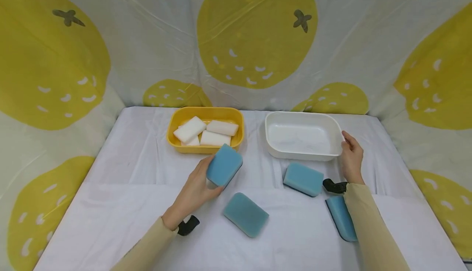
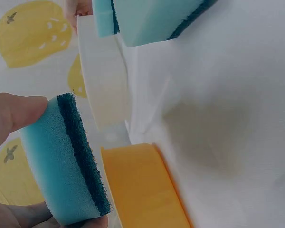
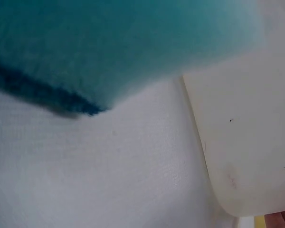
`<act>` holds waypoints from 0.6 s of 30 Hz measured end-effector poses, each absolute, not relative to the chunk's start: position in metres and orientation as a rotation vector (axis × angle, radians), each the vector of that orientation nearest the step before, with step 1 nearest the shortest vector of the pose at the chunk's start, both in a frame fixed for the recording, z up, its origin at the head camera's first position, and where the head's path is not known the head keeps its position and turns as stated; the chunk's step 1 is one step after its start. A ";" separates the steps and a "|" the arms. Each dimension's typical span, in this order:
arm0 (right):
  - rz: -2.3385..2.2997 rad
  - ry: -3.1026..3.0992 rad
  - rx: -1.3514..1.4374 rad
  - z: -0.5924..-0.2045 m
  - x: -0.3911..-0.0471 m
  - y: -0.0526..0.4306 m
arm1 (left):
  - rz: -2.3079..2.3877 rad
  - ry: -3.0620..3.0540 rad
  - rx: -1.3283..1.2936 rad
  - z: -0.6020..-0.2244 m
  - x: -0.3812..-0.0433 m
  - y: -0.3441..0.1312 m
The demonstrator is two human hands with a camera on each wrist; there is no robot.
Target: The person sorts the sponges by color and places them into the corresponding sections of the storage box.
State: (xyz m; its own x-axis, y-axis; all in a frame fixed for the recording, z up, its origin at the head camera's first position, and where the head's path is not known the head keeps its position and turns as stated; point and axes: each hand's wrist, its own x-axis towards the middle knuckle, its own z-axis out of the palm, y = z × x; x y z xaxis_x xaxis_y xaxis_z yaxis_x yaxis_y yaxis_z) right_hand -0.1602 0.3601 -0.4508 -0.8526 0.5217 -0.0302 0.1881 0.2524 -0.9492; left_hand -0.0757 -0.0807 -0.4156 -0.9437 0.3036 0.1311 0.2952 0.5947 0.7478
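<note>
My left hand (image 1: 193, 191) grips a blue sponge (image 1: 225, 165), raised above the cloth in front of the yellow tray (image 1: 191, 149). The left wrist view shows this sponge's dark scouring layer (image 2: 85, 154), with thumb and fingers at opposite ends. Several white sponge blocks (image 1: 189, 129) lie inside the yellow tray. At the right end of a white tray (image 1: 295, 155), my right hand (image 1: 352, 160) holds the rim. That tray has nothing in it. Another blue sponge (image 1: 304, 179) lies just in front of it, and this sponge looms large and blurred in the right wrist view.
One more blue sponge (image 1: 246, 215) lies at the front middle of the white cloth (image 1: 287, 238). Beside the right forearm is another blue sponge (image 1: 341, 217), partly covered by the sleeve. A lemon-print curtain (image 1: 258, 37) hangs behind and at both sides.
</note>
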 end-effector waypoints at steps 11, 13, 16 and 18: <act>1.611 -2.275 -0.652 -0.451 -0.160 0.359 | 1.281 2.756 0.605 -0.399 -0.101 -0.062; 1.608 -2.272 -0.650 -0.451 -0.160 0.359 | 1.277 2.748 0.622 -0.398 -0.106 -0.059; 1.603 -2.263 -0.645 -0.451 -0.160 0.359 | 1.270 2.743 0.667 -0.397 -0.113 -0.053; 1.596 -2.262 -0.647 -0.452 -0.160 0.359 | 1.266 2.741 0.704 -0.396 -0.118 -0.048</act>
State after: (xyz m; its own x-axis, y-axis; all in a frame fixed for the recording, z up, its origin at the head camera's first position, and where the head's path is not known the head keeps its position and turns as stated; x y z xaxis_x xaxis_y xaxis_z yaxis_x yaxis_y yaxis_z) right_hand -0.1599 0.3595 -0.4515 -0.8546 0.5190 -0.0157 0.1889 0.2825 -0.9405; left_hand -0.1179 -0.0484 -0.3957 -0.8961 0.4183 0.1486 0.3843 0.5634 0.7313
